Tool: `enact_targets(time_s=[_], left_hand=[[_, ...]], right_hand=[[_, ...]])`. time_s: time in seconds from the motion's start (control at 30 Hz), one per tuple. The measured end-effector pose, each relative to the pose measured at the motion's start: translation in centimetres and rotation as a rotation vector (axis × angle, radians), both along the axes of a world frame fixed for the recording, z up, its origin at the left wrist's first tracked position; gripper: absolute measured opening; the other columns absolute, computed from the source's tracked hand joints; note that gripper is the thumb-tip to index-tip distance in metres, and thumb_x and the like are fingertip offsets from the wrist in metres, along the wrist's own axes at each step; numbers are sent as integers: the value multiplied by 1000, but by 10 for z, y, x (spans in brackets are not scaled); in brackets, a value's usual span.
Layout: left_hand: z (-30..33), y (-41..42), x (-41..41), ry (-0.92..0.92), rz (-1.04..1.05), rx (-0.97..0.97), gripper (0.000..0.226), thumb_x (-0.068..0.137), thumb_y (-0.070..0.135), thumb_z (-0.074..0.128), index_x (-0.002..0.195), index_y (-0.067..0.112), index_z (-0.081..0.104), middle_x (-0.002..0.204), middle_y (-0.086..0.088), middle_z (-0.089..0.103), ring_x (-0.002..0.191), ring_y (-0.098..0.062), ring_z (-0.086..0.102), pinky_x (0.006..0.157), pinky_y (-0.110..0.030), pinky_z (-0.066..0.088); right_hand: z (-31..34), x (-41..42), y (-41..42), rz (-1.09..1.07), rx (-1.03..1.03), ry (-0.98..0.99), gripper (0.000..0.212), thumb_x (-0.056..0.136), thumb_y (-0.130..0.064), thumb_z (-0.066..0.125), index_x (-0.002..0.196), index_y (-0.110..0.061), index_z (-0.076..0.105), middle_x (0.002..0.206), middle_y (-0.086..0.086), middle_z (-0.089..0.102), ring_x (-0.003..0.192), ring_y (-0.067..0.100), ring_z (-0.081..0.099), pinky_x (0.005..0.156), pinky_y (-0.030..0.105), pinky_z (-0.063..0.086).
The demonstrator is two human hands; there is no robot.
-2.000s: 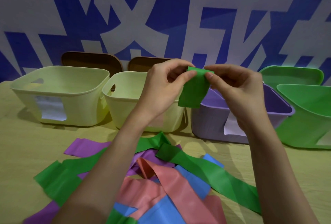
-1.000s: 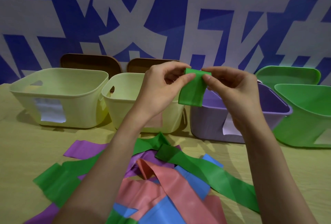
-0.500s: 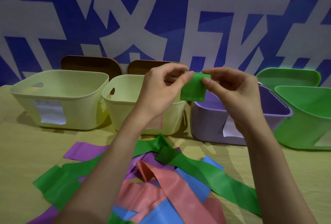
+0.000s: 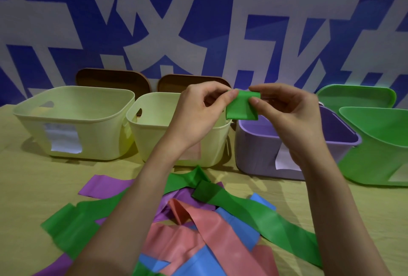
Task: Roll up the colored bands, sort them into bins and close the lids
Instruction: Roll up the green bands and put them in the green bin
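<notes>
A pale wooden table (image 4: 28,198) runs up to a wall (image 4: 198,21) covered in large blue and grey-white angular shapes. Along the back of the table stands a row of open bins: a wide cream bin (image 4: 72,125) at far left, a second cream bin (image 4: 154,130) just beside it, a purple bin (image 4: 254,147) next, and a green bin (image 4: 375,150) at far right, tilted. White paper labels show on the fronts of the bins. Two brown lids (image 4: 112,79) lean against the wall behind the cream bins, and a green lid (image 4: 355,97) stands behind the green bin.

In front of the bins lies a loose, overlapping heap of flat bands (image 4: 198,227): green, purple, salmon pink and blue, some crossing over others.

Both forearms reach up from the bottom edge. The left hand (image 4: 198,112) and the right hand (image 4: 287,116) are raised above the middle bins, each pinching the top of a green band (image 4: 242,106) between thumb and curled fingers. The band is mostly rolled at its upper edge, with only a short flap hanging below the fingertips, in front of the gap between the second cream bin and the purple bin.

Compared with two seconds ago, the hanging flap is clearly shorter and squarer; more of the band has been wound into the roll. The hands have stayed at much the same height and spacing, and the bins, lids and heap on the table have not moved.
</notes>
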State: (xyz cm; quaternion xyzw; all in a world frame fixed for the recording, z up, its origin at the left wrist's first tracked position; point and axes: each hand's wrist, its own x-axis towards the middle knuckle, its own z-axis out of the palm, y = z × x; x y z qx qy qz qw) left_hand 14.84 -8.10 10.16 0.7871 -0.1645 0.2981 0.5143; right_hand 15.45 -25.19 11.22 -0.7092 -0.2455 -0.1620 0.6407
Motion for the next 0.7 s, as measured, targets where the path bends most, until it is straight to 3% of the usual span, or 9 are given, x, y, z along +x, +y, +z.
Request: enact_targets(time_s=[0.13,0.27,0.43,0.57,0.7], left_hand=[[0,0,-1,-2,-12,33,22,88,22,68,106,10,69,93,2,68,85,-8,66,71,-22,55],[0,-3,-1,-10,0,33,12,89,17,67,98,12,70,85,5,67,80,-6,63,68,-18,50],[2,-9,-7,10,-21,1,11,92,23,63,91,15,72,82,-2,70,78,-17,65,71,-42,55],[2,-16,-15,56,-79,20,17,86,22,70,98,10,73,87,-4,71,81,-16,67,77,-41,56],[14,-20,-25,163,-154,193,25,79,24,78,100,12,73,88,-1,72,81,-18,68,77,-44,56]], right_hand=[[-1,1,-1,-20,4,26,14,86,-5,68,97,-12,71,92,12,72,89,26,68,79,32,58],[-1,-1,-1,-7,4,22,16,87,-8,67,101,-14,70,93,10,72,88,21,69,75,23,57],[3,-11,-12,11,-13,-10,22,83,1,70,104,-6,69,89,4,72,78,10,69,75,19,54],[-6,-22,-23,-3,2,13,23,84,5,66,100,-12,70,81,-6,73,76,5,67,72,16,53],[-5,-31,-37,-26,-44,23,27,85,3,67,94,-23,69,73,-14,73,71,3,65,70,15,52]])
